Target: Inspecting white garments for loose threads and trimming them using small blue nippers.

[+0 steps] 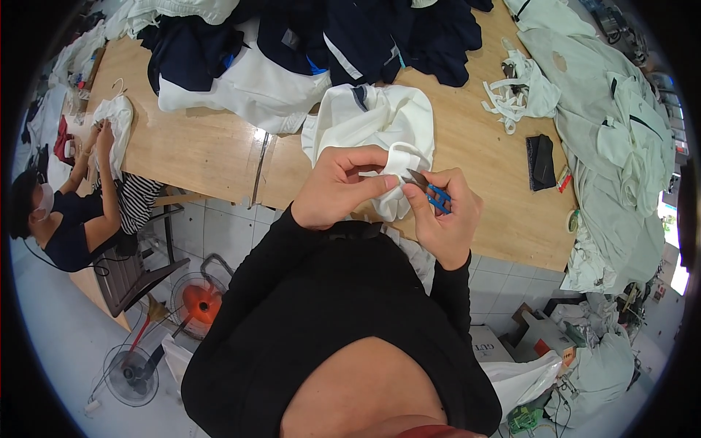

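Observation:
A white garment [394, 113] lies bunched on the wooden table in front of me, its near end raised between my hands. My left hand [339, 186] pinches a folded band of this cloth between thumb and fingers. In my right hand [449, 219] is a pair of blue-handled thread snips [437, 196], the blades pointing left against the cloth beside my left fingertips. My right fingers are wrapped round the snips. Whether the blades are closed on a thread is too small to tell.
Navy and white garments [285, 66] are heaped along the table's far side. White straps [520, 91], a dark cloth piece [540, 162] and a tape roll [573, 220] lie to the right, near pale fabric [606, 146]. At left, a seated person [73, 212] handles white cloth; fans [198, 305] stand below.

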Available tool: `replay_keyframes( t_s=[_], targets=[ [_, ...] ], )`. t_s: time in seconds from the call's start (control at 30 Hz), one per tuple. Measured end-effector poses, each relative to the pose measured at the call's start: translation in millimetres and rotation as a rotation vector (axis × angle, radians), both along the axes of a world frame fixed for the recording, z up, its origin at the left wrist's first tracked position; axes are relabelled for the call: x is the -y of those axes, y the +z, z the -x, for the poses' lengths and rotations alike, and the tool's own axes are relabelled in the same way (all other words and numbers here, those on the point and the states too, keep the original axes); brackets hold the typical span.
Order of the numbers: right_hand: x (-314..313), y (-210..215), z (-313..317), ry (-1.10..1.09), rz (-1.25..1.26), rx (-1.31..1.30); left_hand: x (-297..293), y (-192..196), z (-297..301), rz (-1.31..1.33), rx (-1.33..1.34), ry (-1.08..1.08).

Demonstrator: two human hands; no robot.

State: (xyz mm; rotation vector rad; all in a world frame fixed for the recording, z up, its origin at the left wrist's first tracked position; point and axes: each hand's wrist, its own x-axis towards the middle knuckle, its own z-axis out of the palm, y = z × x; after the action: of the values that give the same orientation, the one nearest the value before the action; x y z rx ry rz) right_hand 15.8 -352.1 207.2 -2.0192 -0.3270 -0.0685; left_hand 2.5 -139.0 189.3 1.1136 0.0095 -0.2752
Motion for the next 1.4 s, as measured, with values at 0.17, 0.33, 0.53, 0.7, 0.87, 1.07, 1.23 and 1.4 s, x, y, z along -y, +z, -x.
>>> replay_keyframes(
  t_s=[0.17,0.33,0.53,0.7,0.87,1.07,1.23,1.4],
  targets=[
    [-1,-1,0,-0.003,0.004,0.015,0,0,0,-0.008,-0.005,-0.020],
    [4,-5,-1,0.002,0.041,0.048,-1,1,0,-0.024,-0.009,-0.013],
    [5,-6,-3,-0.011,-0.033,0.038,-2,0,-1,-0.048,0.007,-0.025],
    [7,-2,-5,0.020,-0.006,0.025,0,4,0,-0.071,0.006,-0.056],
    [12,-1,-7,0.048,0.035,0.039,1,5,-2,-0.096,0.008,-0.059],
    [13,1,-10,0.077,0.042,0.086,2,1,0,-0.098,-0.004,-0.058],
    [13,1,-12,0.096,0.064,0.095,3,4,0,-0.106,-0.016,-0.057],
    [15,-1,-12,0.106,0.081,0.089,3,1,0,-0.113,-0.009,-0.061]
  ],
)
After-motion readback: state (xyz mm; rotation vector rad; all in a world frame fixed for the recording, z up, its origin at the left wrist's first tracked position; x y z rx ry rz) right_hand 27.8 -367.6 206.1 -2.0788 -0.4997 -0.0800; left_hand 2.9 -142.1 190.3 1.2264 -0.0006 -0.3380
